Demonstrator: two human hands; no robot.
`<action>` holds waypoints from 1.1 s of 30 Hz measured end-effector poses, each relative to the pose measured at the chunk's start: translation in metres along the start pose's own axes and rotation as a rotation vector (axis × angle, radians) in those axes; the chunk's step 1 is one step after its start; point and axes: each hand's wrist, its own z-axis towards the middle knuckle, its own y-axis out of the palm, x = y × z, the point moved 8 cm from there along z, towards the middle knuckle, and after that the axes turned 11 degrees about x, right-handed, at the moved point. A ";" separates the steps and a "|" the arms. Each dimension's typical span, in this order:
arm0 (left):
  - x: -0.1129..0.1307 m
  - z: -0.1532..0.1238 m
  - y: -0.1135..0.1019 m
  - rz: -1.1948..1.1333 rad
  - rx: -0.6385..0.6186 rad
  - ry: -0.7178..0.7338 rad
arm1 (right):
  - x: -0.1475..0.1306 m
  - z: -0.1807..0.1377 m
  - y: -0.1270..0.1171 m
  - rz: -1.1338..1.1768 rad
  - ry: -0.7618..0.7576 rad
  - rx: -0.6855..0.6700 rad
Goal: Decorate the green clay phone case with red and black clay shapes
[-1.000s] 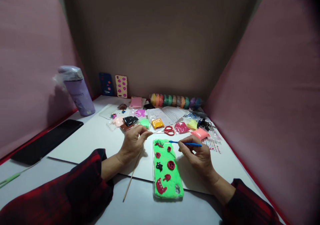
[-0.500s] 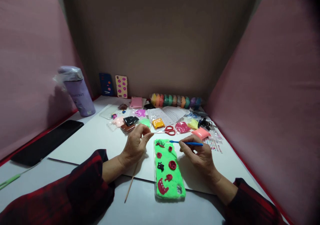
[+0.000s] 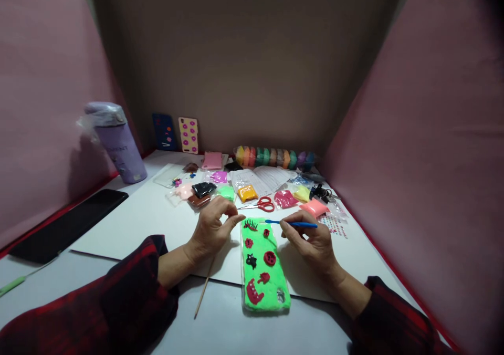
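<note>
A phone case point(image 3: 258, 292) covered in bright green clay lies on the white board, overhanging its front edge. Dark red and black clay shapes decorate it, among them a fishbone-like one point(image 3: 251, 225) at the far end. My right hand point(image 3: 309, 242) grips a slim blue modelling tool point(image 3: 301, 224), whose pale tip is over the case's far end. My left hand point(image 3: 214, 228) is closed, thumb and forefinger together at the case's far left corner. Whatever those fingertips hold, if anything, is too small to make out. Below the left hand lies a thin wooden stick point(image 3: 202, 294).
Red-handled scissors point(image 3: 265, 204) lie just beyond the case. Several clay packets, such as an orange one point(image 3: 247, 193), spread behind them. A purple bottle point(image 3: 122, 153) and a black phone-like slab point(image 3: 71, 223) are at left. Two decorated cases, one yellow point(image 3: 188, 135), lean on the back wall.
My left fingertips have moved slightly down and right, closer to the case's far left corner. The right hand keeps the blue tool over nearly the same spot. The whole view has shifted a little.
</note>
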 end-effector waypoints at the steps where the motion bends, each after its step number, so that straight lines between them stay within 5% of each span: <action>1: -0.002 0.000 0.000 -0.002 0.004 -0.010 | 0.000 0.000 0.000 0.001 -0.002 0.001; 33: 0.001 0.000 0.004 -0.021 -0.031 0.037 | 0.001 0.000 0.000 -0.001 -0.002 0.004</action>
